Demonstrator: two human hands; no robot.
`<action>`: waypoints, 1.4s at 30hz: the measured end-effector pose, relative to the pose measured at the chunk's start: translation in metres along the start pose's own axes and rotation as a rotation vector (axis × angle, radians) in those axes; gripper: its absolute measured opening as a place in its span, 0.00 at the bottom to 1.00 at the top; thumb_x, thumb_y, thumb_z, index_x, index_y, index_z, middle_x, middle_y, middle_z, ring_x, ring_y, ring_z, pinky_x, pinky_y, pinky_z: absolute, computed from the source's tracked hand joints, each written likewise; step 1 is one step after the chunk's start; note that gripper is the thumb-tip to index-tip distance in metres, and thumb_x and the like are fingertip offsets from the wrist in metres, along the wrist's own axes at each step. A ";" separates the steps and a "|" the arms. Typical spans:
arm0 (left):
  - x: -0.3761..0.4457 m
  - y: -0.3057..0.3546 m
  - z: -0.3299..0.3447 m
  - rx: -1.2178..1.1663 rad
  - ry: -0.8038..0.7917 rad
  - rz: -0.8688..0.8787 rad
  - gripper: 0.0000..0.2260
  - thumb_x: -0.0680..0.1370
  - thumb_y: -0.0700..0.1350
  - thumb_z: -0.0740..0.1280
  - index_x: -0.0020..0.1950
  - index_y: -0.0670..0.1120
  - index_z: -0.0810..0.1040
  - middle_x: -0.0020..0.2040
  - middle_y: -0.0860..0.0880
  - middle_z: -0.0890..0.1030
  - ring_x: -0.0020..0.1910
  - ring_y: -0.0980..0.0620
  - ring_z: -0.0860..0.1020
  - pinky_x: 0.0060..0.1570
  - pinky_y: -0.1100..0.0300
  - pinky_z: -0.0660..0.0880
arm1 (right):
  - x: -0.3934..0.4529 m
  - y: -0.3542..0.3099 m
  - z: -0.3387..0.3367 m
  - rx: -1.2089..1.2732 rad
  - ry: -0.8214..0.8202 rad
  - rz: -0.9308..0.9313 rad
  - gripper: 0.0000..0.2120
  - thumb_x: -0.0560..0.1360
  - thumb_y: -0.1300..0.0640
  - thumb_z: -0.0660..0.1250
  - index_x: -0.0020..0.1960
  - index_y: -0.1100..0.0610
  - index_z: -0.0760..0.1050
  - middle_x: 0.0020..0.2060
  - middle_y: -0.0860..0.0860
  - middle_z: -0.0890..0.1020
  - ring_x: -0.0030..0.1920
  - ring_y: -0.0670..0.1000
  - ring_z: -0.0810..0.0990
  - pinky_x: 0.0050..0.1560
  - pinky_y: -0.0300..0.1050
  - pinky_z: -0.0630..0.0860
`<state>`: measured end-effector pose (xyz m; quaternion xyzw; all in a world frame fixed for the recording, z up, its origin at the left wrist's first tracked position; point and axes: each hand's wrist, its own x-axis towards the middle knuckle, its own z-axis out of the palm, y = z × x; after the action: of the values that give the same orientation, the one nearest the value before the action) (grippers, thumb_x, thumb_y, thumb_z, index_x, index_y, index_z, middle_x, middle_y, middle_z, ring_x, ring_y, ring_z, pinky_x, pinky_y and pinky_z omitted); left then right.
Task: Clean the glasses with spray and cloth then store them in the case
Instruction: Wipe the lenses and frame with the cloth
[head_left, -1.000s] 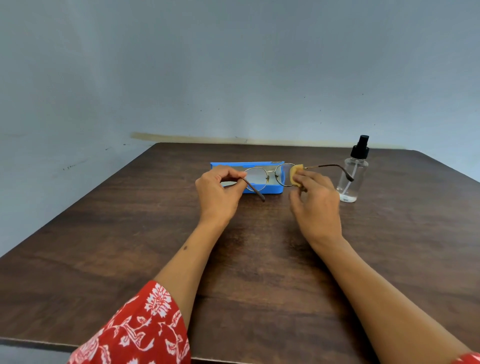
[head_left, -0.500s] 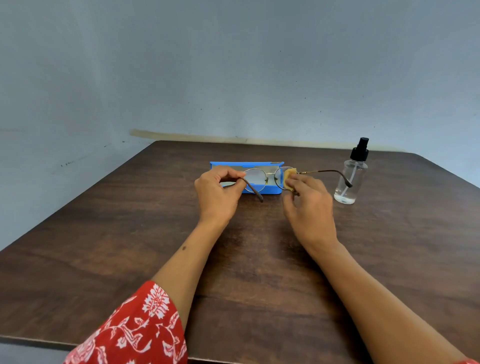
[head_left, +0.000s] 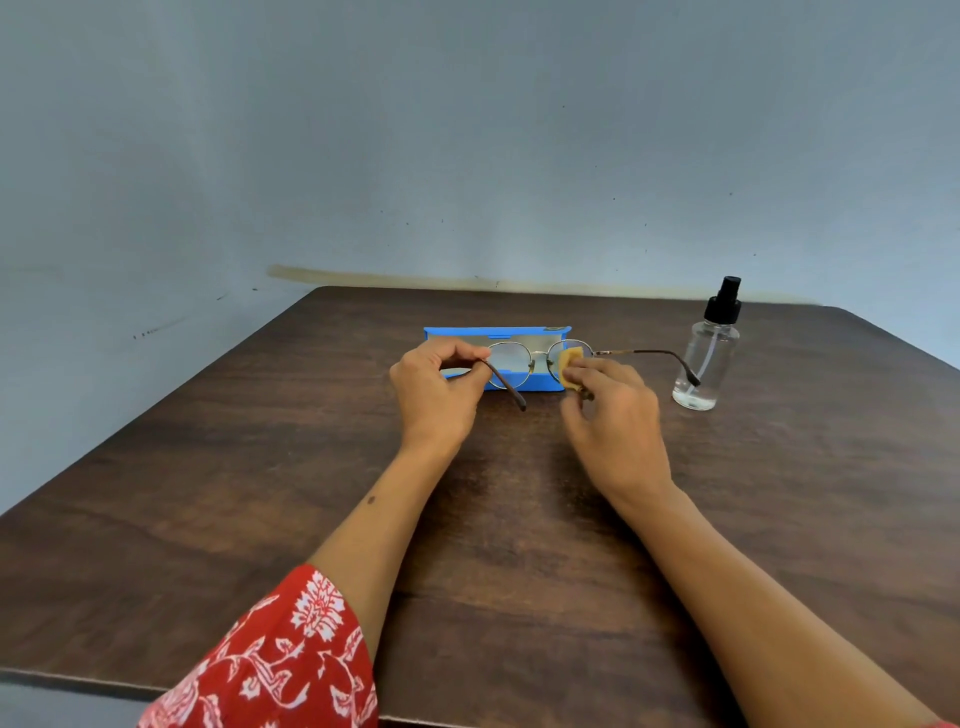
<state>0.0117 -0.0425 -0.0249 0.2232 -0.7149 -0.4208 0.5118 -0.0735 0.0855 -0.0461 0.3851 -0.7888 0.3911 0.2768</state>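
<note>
I see a dark wood-grain desk (head_left: 260, 519) filling the lower half of the frame, a pale blue-grey wall (head_left: 467, 130) above, and a red floral sleeve (head_left: 280, 670) at bottom left.

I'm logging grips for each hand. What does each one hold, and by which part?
Left hand pinches the round metal-framed glasses at the left temple hinge. Right hand pinches a small yellow cloth against the right lens.

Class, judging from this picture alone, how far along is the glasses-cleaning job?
Spraying seems over: the spray bottle stands aside, untouched. In hand: the left hand holds the glasses by a temple while the right hand rubs the yellow cloth on one lens. Left: storing them in the open blue case behind.
</note>
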 end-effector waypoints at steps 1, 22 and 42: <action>0.000 0.000 0.000 -0.002 0.003 0.002 0.05 0.68 0.35 0.73 0.37 0.45 0.83 0.36 0.52 0.82 0.36 0.58 0.80 0.44 0.58 0.77 | 0.000 0.001 -0.001 -0.004 0.025 0.032 0.12 0.71 0.68 0.66 0.53 0.65 0.80 0.54 0.56 0.81 0.54 0.58 0.76 0.52 0.38 0.67; -0.002 0.002 0.000 -0.017 -0.016 0.005 0.06 0.69 0.34 0.72 0.37 0.45 0.82 0.35 0.56 0.80 0.34 0.63 0.79 0.44 0.62 0.78 | -0.001 -0.004 0.001 -0.009 -0.004 -0.007 0.13 0.71 0.69 0.65 0.55 0.66 0.79 0.55 0.57 0.81 0.56 0.58 0.76 0.54 0.37 0.67; -0.002 -0.001 0.003 -0.010 -0.038 0.041 0.06 0.69 0.34 0.72 0.38 0.44 0.82 0.36 0.54 0.81 0.35 0.67 0.78 0.43 0.73 0.74 | 0.001 -0.002 0.001 -0.001 0.010 -0.016 0.14 0.74 0.69 0.64 0.58 0.66 0.78 0.57 0.59 0.79 0.59 0.58 0.75 0.59 0.33 0.62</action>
<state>0.0095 -0.0400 -0.0273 0.1979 -0.7267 -0.4182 0.5078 -0.0724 0.0839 -0.0454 0.3892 -0.7846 0.3902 0.2841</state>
